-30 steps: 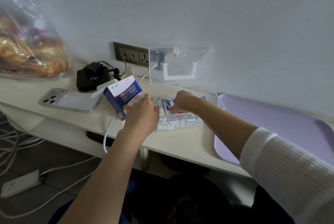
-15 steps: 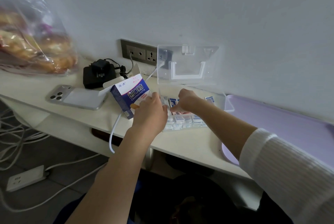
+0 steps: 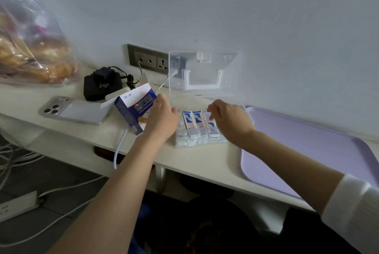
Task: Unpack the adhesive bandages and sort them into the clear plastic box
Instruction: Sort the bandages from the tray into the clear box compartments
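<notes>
Clear plastic box (image 3: 178,144): open, lid upright.
Bandages (image 3: 193,120): in rows inside the box.
Carton (image 3: 131,108): tilted, just left of the box.
Left hand (image 3: 163,119): grips the carton's box-side end.
Right hand (image 3: 229,122): over the box's right part, fingers curled onto the bandages; whether it pinches one cannot be told.

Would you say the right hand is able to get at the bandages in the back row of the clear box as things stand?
Probably yes: the lid of the clear box stands open at the back, the right hand is just over the back-row bandages, and the left hand is aside at the carton.
</notes>
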### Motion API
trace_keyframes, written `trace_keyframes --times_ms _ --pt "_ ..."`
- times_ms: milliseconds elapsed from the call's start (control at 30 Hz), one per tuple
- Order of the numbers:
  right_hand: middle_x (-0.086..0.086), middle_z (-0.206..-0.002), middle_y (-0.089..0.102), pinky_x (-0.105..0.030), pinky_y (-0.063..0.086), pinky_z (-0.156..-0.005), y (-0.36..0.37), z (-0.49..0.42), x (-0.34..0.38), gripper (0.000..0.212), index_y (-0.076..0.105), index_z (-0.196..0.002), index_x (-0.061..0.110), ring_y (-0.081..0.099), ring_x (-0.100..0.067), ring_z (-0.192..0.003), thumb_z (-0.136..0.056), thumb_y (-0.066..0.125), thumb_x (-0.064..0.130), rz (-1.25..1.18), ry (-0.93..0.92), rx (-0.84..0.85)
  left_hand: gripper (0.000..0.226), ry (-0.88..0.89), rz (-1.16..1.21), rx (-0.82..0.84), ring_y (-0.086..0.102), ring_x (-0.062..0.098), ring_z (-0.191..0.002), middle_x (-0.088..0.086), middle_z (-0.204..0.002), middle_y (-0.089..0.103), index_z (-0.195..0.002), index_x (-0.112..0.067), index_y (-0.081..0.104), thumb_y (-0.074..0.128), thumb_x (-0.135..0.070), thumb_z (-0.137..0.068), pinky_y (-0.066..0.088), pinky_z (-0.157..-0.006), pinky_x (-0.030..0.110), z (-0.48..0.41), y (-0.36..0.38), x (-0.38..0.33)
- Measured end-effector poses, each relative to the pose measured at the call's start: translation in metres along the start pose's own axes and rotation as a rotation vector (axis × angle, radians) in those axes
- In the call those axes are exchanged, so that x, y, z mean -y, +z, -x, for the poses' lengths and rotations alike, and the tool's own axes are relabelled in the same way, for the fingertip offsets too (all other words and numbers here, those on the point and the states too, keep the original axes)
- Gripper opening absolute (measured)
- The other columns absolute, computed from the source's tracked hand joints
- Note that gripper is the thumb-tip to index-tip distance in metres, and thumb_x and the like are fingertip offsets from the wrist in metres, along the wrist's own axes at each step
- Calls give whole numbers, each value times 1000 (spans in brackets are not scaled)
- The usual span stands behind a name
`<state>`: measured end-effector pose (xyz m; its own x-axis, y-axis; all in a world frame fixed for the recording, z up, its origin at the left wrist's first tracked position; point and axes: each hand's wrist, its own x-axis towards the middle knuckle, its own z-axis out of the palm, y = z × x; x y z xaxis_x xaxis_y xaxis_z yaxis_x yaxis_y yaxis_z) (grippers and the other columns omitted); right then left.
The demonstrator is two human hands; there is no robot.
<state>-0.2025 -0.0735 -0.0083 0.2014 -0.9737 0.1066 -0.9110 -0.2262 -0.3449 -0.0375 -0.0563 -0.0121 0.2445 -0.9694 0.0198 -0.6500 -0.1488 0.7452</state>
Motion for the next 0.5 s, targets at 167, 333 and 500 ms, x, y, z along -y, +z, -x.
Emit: trace_keyframes --times_ms 167,333,500 --pt "-8 -100 64 -37 43 -81 1 20 -24 28 59 -97 4 56 -27 -94 -98 40 24 -111 -102 95 40 -18 120 -9 54 27 -99 17 -125 51 -135 -1 30 39 -14 -98 43 -75 35 -22 5 1" --pt "-11 -103 61 -25 40 -83 5 22 -36 16 64 -99 3 58 -27 -96 -93 54 14 -212 -179 144 44 -83 250 -13 47 17 -90 13 -130 49 -141 -9 30 40 -11 -98 35 -58 22 -43 11 -4" --pt "-11 -95 62 -23 39 -78 8 22 -36 13 65 -93 0 59 -27 -90 -91 57 10 -247 -219 78 48 -46 357 -28 47 16 -108 6 -137 45 -137 -11 35 46 -3 -92 42 -85 28 -53 6 -9"
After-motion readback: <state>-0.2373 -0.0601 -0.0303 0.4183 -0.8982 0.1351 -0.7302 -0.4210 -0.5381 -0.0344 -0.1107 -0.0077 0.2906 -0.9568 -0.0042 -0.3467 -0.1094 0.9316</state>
